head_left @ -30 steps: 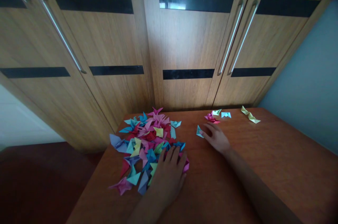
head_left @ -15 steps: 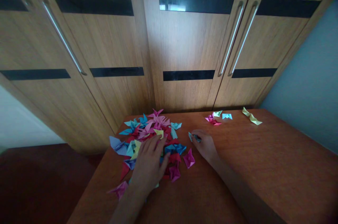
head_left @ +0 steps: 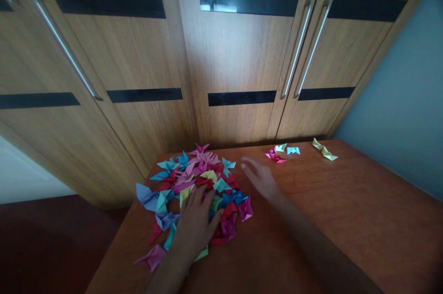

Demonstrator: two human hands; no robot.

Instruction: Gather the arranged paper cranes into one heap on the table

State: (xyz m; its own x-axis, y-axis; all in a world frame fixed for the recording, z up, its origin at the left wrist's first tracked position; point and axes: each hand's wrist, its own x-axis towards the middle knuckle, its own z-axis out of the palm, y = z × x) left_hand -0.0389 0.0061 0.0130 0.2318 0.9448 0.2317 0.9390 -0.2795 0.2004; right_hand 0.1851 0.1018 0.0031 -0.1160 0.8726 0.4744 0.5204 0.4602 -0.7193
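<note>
A heap of folded paper pieces [head_left: 194, 188] in pink, blue, red, yellow and teal covers the left half of a brown wooden table [head_left: 339, 220]. My left hand [head_left: 195, 225] lies flat on the near side of the heap, fingers spread. Just right of the heap's far edge hovers my right hand [head_left: 261, 177], fingers stretched out and slightly blurred, with nothing seen in it. A teal piece [head_left: 221, 185] lies at the heap's right side, near that hand.
Small separate groups of folded pieces lie at the table's far edge: pink, green and blue ones [head_left: 282, 153] and a yellow pair [head_left: 324, 150]. Wooden wardrobe doors with long metal handles [head_left: 297, 49] stand right behind the table. A grey wall [head_left: 404, 114] is at the right.
My right hand slid a teal piece left to the heap, let it go and now hovers open. My left hand shifted left over the heap, pushing pieces about.
</note>
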